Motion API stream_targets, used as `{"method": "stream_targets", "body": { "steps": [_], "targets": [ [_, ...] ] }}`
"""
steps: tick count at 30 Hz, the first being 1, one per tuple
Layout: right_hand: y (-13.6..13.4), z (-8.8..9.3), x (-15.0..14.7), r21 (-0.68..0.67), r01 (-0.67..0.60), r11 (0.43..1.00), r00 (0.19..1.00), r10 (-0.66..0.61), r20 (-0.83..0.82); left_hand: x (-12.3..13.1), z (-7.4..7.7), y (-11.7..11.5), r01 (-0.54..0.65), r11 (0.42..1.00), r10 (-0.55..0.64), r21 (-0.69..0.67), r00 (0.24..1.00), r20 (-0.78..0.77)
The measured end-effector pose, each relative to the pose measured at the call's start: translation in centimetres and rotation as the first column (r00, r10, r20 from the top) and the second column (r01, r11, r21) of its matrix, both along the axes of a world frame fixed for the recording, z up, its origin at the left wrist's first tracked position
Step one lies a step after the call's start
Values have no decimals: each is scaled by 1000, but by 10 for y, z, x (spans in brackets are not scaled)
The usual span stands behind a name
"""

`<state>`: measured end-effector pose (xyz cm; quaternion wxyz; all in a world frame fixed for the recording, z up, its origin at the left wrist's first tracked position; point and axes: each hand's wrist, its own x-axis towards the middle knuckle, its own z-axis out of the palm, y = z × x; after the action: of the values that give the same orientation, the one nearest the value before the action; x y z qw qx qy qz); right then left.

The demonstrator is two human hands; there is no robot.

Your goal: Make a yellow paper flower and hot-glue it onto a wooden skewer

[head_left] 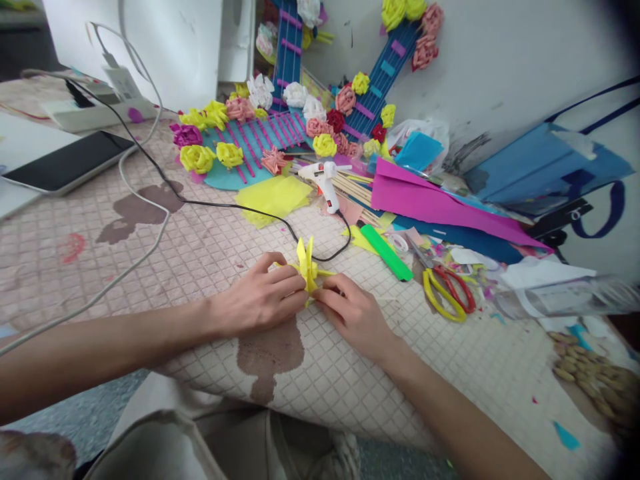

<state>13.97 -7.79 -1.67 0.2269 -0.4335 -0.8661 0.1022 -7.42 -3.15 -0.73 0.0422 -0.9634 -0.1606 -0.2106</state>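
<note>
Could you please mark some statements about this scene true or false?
1. The left hand and right hand touch the yellow paper piece. True.
2. The right hand grips the scissors. False: the scissors lie to its right.
3. The white glue gun lies farther away than the hands. True.
4. The dark-screened device is on the right. False: the device is on the left.
5. Magenta paper lies beyond the scissors. True.

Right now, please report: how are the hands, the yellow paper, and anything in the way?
Left hand and right hand: both holding yellow paper. Paper: points upward between them. Black cord: loops just beyond, seems apart from hands.
</note>
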Motion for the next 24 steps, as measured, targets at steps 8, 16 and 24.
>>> {"method": "stream_targets", "body": {
  "steps": [8, 16, 24],
  "targets": [
    [-1, 1, 0, 1, 6, 1000, 1000, -6, 14, 1, 0, -1, -19, 1000, 19, 16, 1000, -9],
    [0, 0, -1, 9, 0, 1000, 1000, -1, 25, 1, 0, -1, -7, 1000, 6, 14, 1000, 9],
    [-1, 2, -3, 29, -2, 1000, 999, 1, 35, 1, 0, -3, -19, 1000, 19, 18, 1000, 11]
  ]
}}
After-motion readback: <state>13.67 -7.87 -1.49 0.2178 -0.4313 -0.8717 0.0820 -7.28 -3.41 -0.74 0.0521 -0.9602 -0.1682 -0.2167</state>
